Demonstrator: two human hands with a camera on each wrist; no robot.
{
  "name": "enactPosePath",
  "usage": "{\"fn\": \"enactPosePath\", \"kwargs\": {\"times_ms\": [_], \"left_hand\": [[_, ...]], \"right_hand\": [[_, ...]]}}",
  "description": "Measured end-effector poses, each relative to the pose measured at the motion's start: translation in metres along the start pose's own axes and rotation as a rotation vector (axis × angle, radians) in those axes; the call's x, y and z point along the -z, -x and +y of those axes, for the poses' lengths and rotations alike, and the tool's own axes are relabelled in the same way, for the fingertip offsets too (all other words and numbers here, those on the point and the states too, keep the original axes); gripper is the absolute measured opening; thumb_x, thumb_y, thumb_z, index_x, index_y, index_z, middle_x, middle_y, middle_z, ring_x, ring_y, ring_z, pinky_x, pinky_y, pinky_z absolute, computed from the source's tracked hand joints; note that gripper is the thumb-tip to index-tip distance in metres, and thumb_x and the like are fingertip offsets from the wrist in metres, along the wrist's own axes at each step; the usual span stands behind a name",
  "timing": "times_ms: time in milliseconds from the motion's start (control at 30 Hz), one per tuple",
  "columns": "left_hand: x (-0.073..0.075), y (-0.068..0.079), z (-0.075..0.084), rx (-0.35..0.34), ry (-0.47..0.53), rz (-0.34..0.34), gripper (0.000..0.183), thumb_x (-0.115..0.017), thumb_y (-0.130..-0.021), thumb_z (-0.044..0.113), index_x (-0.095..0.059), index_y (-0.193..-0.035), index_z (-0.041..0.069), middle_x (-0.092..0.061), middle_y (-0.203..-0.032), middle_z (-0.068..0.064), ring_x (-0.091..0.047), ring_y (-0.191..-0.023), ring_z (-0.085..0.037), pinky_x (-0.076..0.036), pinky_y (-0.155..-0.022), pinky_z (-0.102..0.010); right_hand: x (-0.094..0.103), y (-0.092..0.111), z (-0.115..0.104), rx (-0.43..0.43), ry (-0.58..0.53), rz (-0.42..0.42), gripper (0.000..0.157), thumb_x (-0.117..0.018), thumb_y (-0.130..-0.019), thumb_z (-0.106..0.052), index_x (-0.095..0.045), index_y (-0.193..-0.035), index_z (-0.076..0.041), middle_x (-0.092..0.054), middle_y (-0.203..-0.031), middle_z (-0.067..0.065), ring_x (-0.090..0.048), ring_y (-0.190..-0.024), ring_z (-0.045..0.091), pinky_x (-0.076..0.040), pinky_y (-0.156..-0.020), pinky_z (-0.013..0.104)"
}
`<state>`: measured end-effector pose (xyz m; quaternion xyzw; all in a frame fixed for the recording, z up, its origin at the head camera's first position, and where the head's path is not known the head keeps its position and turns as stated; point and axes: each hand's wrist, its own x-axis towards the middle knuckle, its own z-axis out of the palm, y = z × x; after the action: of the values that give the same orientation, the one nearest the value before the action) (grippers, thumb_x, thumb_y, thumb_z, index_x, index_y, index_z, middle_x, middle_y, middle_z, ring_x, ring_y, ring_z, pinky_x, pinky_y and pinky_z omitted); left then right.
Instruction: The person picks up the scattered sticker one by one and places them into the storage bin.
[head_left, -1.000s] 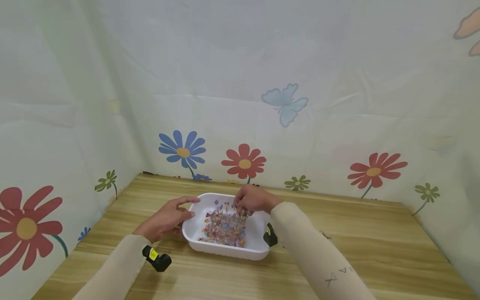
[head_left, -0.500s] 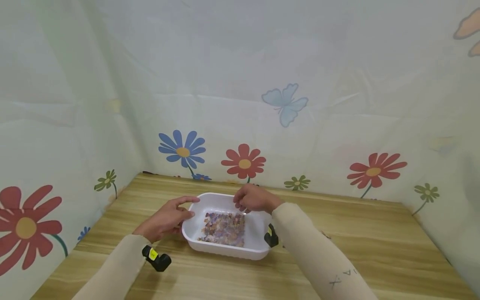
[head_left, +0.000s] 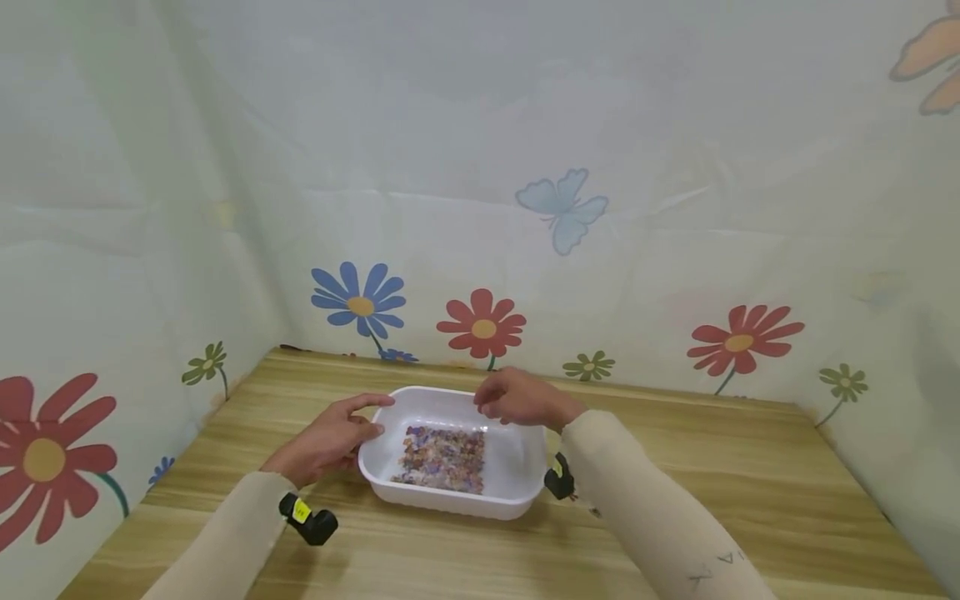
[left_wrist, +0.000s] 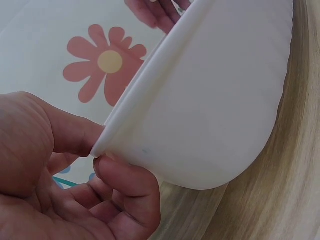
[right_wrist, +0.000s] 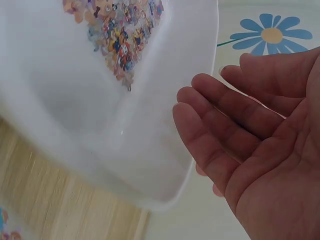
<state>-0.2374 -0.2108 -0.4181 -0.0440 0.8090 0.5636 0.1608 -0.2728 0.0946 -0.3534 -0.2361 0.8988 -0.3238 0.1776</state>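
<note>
A white plastic basin (head_left: 525, 467) with rounded corners stands on the table. On its floor lies a flat, roughly rectangular patch of small colourful cartoon stickers (head_left: 442, 458); whether they are loose or on a clear sheet I cannot tell. My left hand (head_left: 330, 437) grips the basin's left rim, pinching the rim (left_wrist: 107, 132) between thumb and fingers in the left wrist view. Over the back right rim hovers my right hand (head_left: 525, 398). Its fingers are loosely bent, and nothing shows in them in the right wrist view, where the stickers (right_wrist: 125, 40) lie apart from the fingertips.
The wood-grain table (head_left: 712, 467) extends on both sides of the basin. Some small colourful bits (right_wrist: 6, 225) lie on it right of the basin, partly hidden by the right arm. A pale cloth backdrop (head_left: 420, 225) with printed flowers rises behind and at the sides.
Colourful stickers stood raised at my right fingers a second ago; they now lie flat in the basin. My right hand has drawn slightly up and right. The left hand keeps its grip.
</note>
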Motion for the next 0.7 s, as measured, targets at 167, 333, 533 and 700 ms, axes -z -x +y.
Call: {"fn": "enactPosePath", "kwargs": {"times_ms": [167, 333, 533, 700], "left_hand": [[0.001, 0.0, -0.002, 0.015, -0.025, 0.01, 0.051, -0.059, -0.105, 0.012, -0.05, -0.154, 0.02, -0.061, -0.135, -0.026, -0.068, -0.095, -0.028, -0.062, -0.071, -0.038], [0.001, 0.0, -0.001, 0.008, -0.026, 0.012, 0.051, -0.059, -0.105, 0.012, -0.049, -0.154, 0.019, -0.06, -0.136, -0.026, -0.068, -0.095, -0.028, -0.062, -0.072, -0.038], [-0.001, 0.0, 0.001, 0.003, -0.017, 0.011, 0.051, -0.059, -0.104, 0.011, -0.05, -0.154, 0.018, -0.061, -0.134, -0.026, -0.068, -0.092, -0.027, -0.062, -0.069, -0.037], [-0.001, 0.0, 0.002, 0.011, -0.032, 0.011, 0.052, -0.059, -0.104, 0.013, -0.048, -0.154, 0.018, -0.06, -0.134, -0.026, -0.068, -0.093, -0.027, -0.062, -0.071, -0.038]], "right_hand": [[0.009, 0.012, 0.009, -0.03, -0.01, 0.03, 0.026, -0.066, -0.1, -0.013, -0.073, -0.123, -0.005, -0.075, -0.118, 0.01, -0.072, -0.104, 0.027, -0.062, -0.086, 0.036], [0.018, 0.023, 0.021, -0.037, -0.016, 0.059, 0.025, -0.067, -0.099, -0.013, -0.074, -0.122, -0.006, -0.075, -0.116, 0.009, -0.071, -0.099, 0.021, -0.062, -0.085, 0.036], [0.029, 0.039, 0.033, -0.012, -0.023, 0.063, 0.026, -0.067, -0.098, -0.013, -0.073, -0.122, -0.004, -0.075, -0.116, 0.012, -0.071, -0.098, 0.021, -0.062, -0.085, 0.037], [0.035, 0.05, 0.042, -0.014, -0.018, 0.085, 0.026, -0.069, -0.096, -0.011, -0.073, -0.12, -0.001, -0.075, -0.112, 0.012, -0.07, -0.095, 0.021, -0.061, -0.082, 0.036]]}}
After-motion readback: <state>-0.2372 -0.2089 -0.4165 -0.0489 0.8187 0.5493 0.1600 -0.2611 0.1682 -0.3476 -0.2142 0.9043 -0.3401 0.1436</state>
